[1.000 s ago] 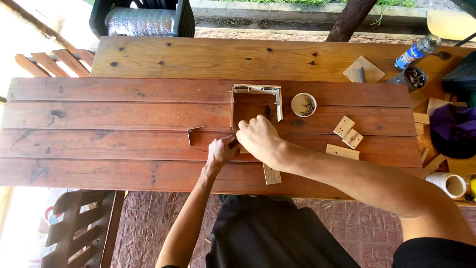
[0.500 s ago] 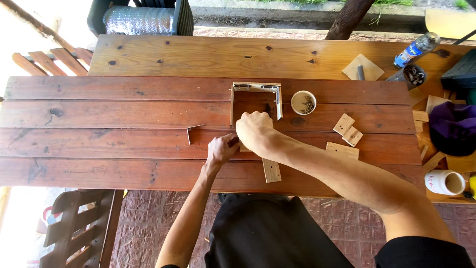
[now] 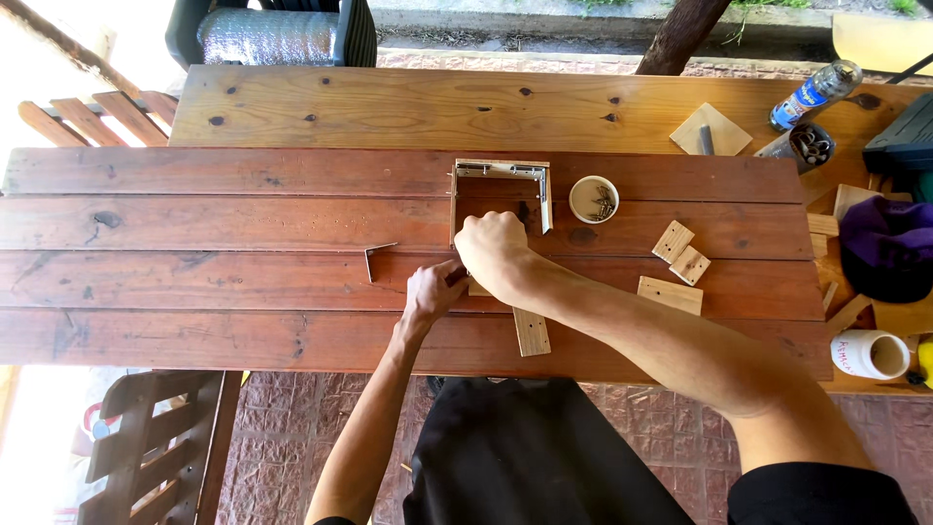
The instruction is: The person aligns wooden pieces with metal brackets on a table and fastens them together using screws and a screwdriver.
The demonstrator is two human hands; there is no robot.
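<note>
While pressed together at frame centre, left hand (image 3: 433, 290) pinching something small, too hidden to name. Right hand (image 3: 496, 255) clenched over the wooden frame's (image 3: 501, 170) lower corner on the surface (image 3: 194, 243).

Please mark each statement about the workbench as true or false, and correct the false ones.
1. Both hands meet at the lower edge of the small wooden frame. True.
2. The small round bowl lies left of the frame. False: it lies right of it.
3. A loose metal bracket lies left of the left hand. True.
4. The right hand rests on the white mug. False: the mug stands apart at the table's right edge.
</note>
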